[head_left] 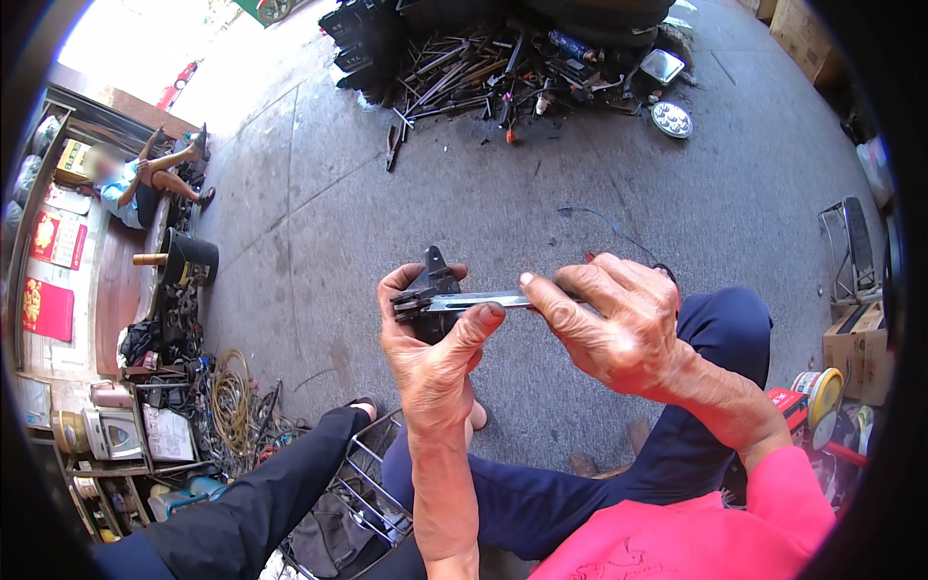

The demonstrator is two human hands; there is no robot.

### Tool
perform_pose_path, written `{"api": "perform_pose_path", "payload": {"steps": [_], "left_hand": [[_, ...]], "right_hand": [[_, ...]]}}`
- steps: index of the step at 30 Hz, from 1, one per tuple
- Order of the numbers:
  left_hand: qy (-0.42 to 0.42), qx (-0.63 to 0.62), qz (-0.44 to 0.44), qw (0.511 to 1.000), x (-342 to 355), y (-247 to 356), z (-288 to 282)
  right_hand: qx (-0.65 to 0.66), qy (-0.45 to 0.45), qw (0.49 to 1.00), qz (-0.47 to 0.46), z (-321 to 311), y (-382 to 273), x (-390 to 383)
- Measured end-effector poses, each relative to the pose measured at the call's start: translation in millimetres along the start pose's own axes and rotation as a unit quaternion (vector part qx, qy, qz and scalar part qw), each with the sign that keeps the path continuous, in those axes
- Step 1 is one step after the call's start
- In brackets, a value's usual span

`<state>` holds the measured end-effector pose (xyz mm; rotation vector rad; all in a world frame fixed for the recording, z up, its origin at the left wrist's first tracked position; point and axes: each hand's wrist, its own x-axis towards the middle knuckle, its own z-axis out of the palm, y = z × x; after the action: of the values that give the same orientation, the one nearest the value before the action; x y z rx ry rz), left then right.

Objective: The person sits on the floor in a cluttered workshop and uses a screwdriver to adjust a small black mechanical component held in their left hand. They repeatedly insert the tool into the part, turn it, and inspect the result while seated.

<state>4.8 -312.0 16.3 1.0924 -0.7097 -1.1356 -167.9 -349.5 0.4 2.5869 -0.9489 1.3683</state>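
The left hand (pixel 430 353) is grasping a dark, bracket-like black part (pixel 434 271), with its fingers curling behind and its thumb pressing along a silver metal strip (pixel 480 301). The right hand (pixel 619 319) is gripping the strip's other end, its index finger extending along it; the curled fingers are hiding where the strip ends. The strip is lying roughly level across the black part, touching it. Both pieces are being held in the air over the concrete floor (pixel 329 222), in front of the person.

Just beside the right forearm, a knee in navy trousers (pixel 727 329) is bending upward, and a pink shirt (pixel 677 541) is filling the lower right. To the left, a black-trousered leg (pixel 275 478) is stretching past a wire rack (pixel 372 483). A coiled hose (pixel 230 396) is lying farther left, near a dark bucket (pixel 190 259). Beyond it, another person (pixel 145 184) is sitting. Well ahead, a heap of tools (pixel 474 72) is spreading over the floor, with pliers (pixel 392 147) lying at its near left edge and a round lamp (pixel 671 120) resting at its right.
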Motion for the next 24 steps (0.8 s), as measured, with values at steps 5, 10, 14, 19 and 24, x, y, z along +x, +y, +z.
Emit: {"api": "perform_pose_path", "payload": {"steps": [5, 10, 14, 19, 24], "left_hand": [[0.005, -0.002, 0.052, 0.999, 1.0, -2.1, 2.1], [0.003, -0.016, 0.028, 0.999, 1.0, 0.9, -0.7], [0.001, -0.058, 0.006, 0.998, 2.4, 0.9, -4.3], [-0.004, -0.053, -0.001, 0.999, 1.9, 0.9, -1.0], [0.006, -0.075, -0.047, 0.996, 3.9, 3.0, -5.8]], "right_hand": [[-0.001, 0.018, 1.000, 0.008, 1.6, -3.8, 1.6], [0.053, 0.004, 0.998, 0.041, 5.6, -4.0, 0.7], [0.080, 0.006, 0.995, 0.064, 5.0, -5.1, 1.8], [0.100, 0.010, 0.990, 0.101, 4.8, -7.1, 3.7], [0.391, -0.074, 0.845, 0.358, -4.4, -11.4, 10.9]]}}
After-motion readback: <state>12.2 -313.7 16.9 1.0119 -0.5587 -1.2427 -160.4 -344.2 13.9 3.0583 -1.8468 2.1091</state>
